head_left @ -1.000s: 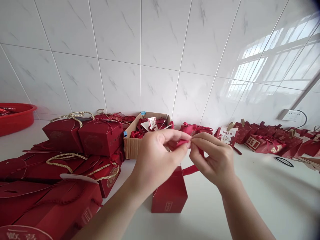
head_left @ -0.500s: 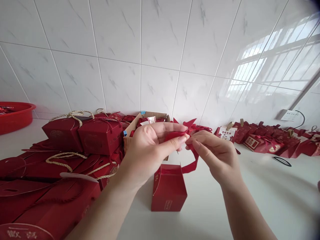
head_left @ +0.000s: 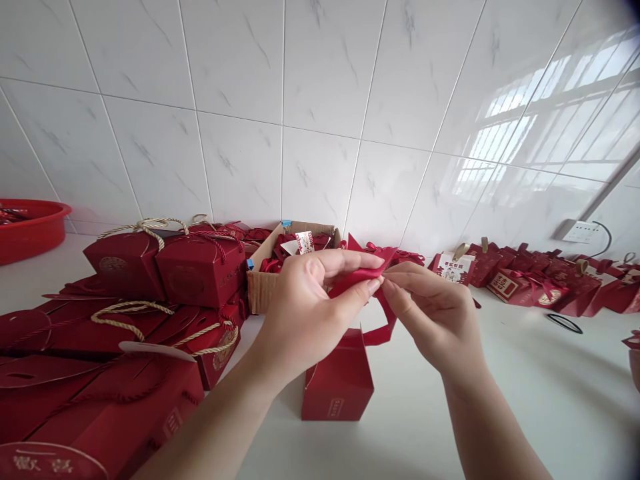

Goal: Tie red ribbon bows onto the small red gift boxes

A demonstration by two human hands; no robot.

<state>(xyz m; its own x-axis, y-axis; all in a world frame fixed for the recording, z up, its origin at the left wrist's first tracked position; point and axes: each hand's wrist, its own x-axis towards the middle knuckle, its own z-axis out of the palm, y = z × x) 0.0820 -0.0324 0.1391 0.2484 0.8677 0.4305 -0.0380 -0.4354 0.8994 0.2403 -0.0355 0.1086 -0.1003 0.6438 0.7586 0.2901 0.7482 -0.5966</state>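
Note:
Both hands meet above a small red gift box that stands on the white table. A red ribbon lies folded in my left hand, its thumb and fingers closed on it. The fingertips of my right hand pinch the same ribbon close to the left fingertips. From there a loop of ribbon hangs down to the top of the box. My left hand partly covers the box's upper side, and the exact fold between the fingertips is hidden.
Stacked red gift boxes with rope handles fill the left side. Behind my hands is a cardboard box of red items. Finished-looking red boxes line the wall at right, near a black band. A red basin stands far left.
My left fingers have shifted slightly, and the ribbon now lies flatter and further over toward the right fingertips. At the right edge, another person's hand with a red item has come into view.

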